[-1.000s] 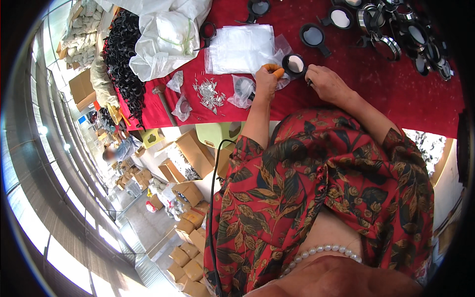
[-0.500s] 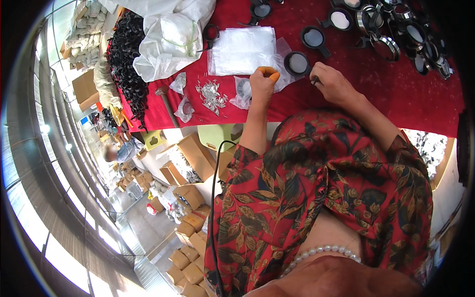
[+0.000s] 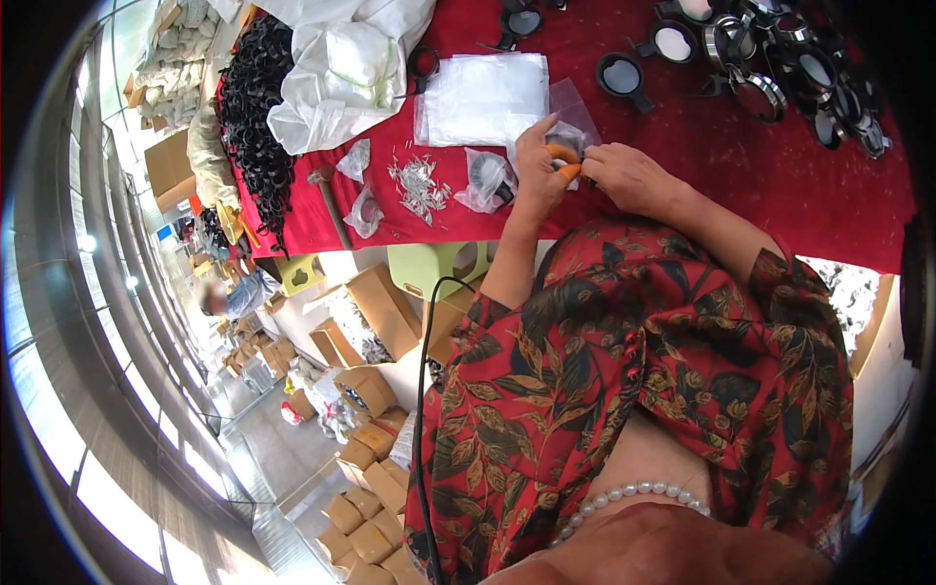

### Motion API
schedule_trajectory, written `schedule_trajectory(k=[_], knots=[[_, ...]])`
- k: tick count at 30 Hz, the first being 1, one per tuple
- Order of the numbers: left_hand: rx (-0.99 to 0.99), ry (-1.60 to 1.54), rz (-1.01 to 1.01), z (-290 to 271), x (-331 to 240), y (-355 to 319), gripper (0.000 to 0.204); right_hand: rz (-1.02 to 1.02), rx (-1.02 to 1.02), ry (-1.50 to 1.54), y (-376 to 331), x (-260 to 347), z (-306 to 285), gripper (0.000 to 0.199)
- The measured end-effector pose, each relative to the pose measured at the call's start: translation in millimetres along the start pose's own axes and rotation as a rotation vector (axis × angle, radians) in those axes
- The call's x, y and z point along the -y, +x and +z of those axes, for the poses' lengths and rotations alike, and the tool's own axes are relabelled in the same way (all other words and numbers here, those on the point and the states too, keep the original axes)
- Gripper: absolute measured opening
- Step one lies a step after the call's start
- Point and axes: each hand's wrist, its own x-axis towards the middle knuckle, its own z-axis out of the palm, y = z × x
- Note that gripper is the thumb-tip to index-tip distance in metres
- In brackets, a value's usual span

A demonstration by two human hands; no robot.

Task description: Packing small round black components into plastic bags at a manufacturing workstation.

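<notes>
My left hand [image 3: 539,177], with orange covers on its thumb and a fingertip, is closed on a clear plastic bag [image 3: 577,109]. A round black-rimmed piece [image 3: 564,138] with a pale disc shows partly at the bag, between my hands. My right hand [image 3: 629,177] meets the left one, its fingers pinched at the piece's edge; they hide its short handle. Left of my hands lies a bagged black piece [image 3: 485,180]. Just beyond them is a stack of clear bags [image 3: 486,97]. A similar round piece [image 3: 621,76] lies farther right on the red cloth.
Black-rimmed and metal-ringed pieces [image 3: 756,83] crowd the far right. Small silver strips [image 3: 419,185], two small clear packets [image 3: 366,210] and a hammer [image 3: 332,205] lie on the left. A white sack [image 3: 336,88] stands beside a heap of black curved parts [image 3: 255,127]. Cardboard boxes [image 3: 385,307] sit below the table.
My hands have come together. The left moved right with the bag; the right moved left with the round piece, which was in plain view before and is now mostly covered by my fingers.
</notes>
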Motion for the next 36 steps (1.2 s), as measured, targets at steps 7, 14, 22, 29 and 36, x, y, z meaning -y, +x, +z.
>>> schedule_trajectory(k=[7, 14, 22, 29, 36], knots=[[-0.084, 0.079, 0.050, 12.5, -23.6, -28.3, 0.018, 0.393, -0.336, 0.607, -12.1, -16.5, 16.4, 0.012], [-0.149, -0.122, -0.016, 18.6, -41.4, -36.0, 0.018, 0.553, -0.361, 0.730, -11.0, -2.9, 7.1, 0.027], [-0.224, -0.320, -0.092, 10.7, -37.6, -55.6, 0.026, 0.557, -0.290, 0.789, -29.5, -27.0, 22.3, 0.019], [-0.608, -0.633, -0.683, -18.3, 26.9, -141.5, 0.017, 0.659, -0.267, 1.202, -28.8, -21.4, 21.0, 0.012], [-0.966, -0.606, -0.877, -46.1, 57.2, -136.2, 0.024, 0.601, -0.183, 1.180, 2.4, -3.2, 26.9, 0.012]])
